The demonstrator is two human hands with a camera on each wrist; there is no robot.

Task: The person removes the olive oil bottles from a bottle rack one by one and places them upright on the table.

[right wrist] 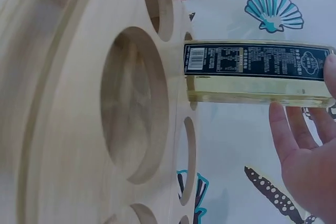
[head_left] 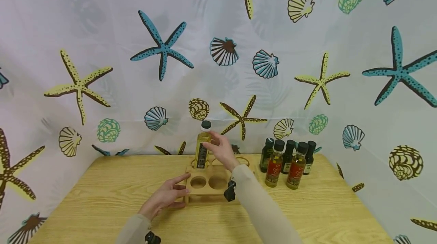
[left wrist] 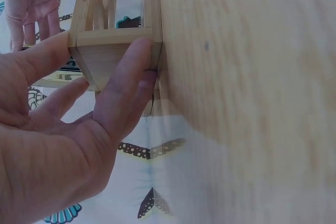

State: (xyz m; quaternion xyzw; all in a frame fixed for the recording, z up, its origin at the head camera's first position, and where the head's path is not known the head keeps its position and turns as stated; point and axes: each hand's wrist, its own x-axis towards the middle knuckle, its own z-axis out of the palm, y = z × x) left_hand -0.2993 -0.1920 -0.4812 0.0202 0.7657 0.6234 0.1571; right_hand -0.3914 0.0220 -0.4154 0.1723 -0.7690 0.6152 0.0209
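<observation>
A bottle of yellow oil (head_left: 203, 143) with a dark label, white collar and dark green cap stands nearly upright at the rack's back left hole. My right hand (head_left: 221, 148) grips its upper part between thumb and fingers. In the right wrist view the bottle's base is at the rim of that hole; how far it sits inside cannot be told. The wooden bottle rack (head_left: 208, 191) has round holes in two rows. Against its left end rests my left hand (head_left: 167, 194), fingers spread and fairly straight. The left wrist view shows those fingers (left wrist: 123, 85) touching the end panel.
Right of the rack stand several bottles: two with red labels (head_left: 274, 166) and black caps, plus small dark bottles (head_left: 267, 156) behind and beside them. The wooden table (head_left: 129, 175) meets a hanging cloth (head_left: 112, 134) printed with shells and starfish at the back and sides.
</observation>
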